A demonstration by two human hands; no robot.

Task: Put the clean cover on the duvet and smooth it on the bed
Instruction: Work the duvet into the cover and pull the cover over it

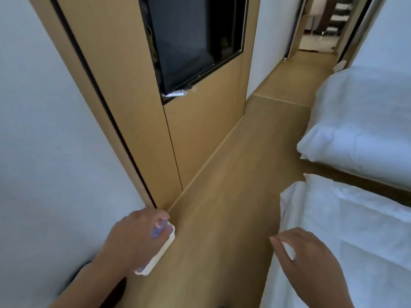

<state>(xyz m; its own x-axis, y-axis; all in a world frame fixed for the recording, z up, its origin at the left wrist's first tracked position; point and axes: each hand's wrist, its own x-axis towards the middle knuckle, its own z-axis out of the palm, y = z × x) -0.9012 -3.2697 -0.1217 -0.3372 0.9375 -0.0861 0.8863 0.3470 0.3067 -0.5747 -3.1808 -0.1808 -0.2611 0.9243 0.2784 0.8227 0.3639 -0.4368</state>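
Observation:
A white duvet (347,221) lies on the near bed at the lower right, its corner hanging toward the floor. My right hand (304,254) hovers beside that corner with fingers loosely curled, holding nothing that I can make out. My left hand (133,238) grips a flat white rectangular object (160,254) with a blue mark, low at the left near the wall. A second bed with a white duvet (364,121) stands further back on the right.
A wooden wall panel (200,130) with a dark television (191,41) runs along the left. Wooden floor (233,185) forms an aisle between the panel and the beds. An open doorway (318,30) lies at the far end.

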